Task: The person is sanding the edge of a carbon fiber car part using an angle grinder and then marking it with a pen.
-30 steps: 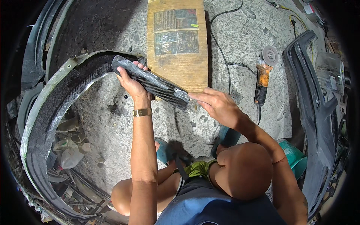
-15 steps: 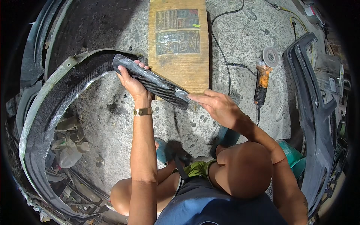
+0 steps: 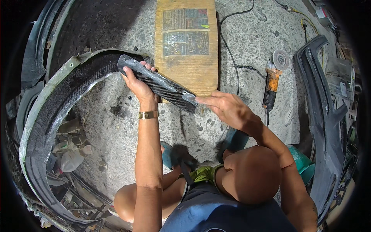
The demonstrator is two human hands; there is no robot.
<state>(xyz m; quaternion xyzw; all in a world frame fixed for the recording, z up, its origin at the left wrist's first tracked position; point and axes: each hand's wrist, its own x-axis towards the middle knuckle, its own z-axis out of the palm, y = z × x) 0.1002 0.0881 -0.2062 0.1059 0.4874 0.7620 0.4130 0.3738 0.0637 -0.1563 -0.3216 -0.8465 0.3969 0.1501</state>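
Note:
A long, narrow carbon-fibre piece with a black woven side and a whitish, scuffed ridge slants in front of me. My left hand grips its upper left end, the thumb on the near side and fingertips showing over the far edge. At the lower right end, beside a small hole, the stretched fingertips of my right hand touch the piece. I see nothing held in that hand, though its palm side is hidden. Beyond the piece lies a wooden board with printed sheets stuck on it.
An orange angle grinder lies on the concrete floor at right, its cord running below. Beyond it stands a long dark car trim panel. A large curved carbon-fibre panel arcs around the left, with scraps inside. A green bucket is by my right arm.
The view has shifted slightly, so everything sits a little further right. Both hands keep nearly the same place on the carbon-fibre piece.

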